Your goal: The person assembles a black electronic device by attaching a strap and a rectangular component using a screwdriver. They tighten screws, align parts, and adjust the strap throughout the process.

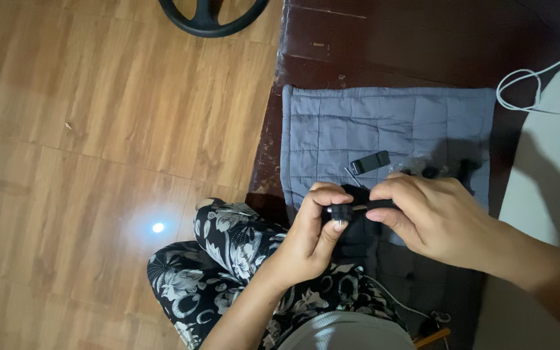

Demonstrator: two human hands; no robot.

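Floral-patterned black-and-white trousers (228,259) fill the 6 o'clock foreground above the brown wood-plank floor (98,129). Left hand (312,236) pinches a small black cylindrical part (341,212) at centre; right hand (432,217), toward 3 o'clock, grips a slim black tool (378,205) whose thin shaft meets that part. Apparent step: fastening; continuing calls for steady alignment. At 12 o'clock, a black rectangular clip (369,162) lies on the grey quilted cloth mat (390,123).

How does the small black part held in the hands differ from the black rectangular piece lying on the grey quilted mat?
The small black part is rounded and pinched between the left hand and right hand; the black rectangular piece is flat, oblong and untouched. The held part is raised above the grey quilted mat; the rectangular piece lies on it. Both are black and small.
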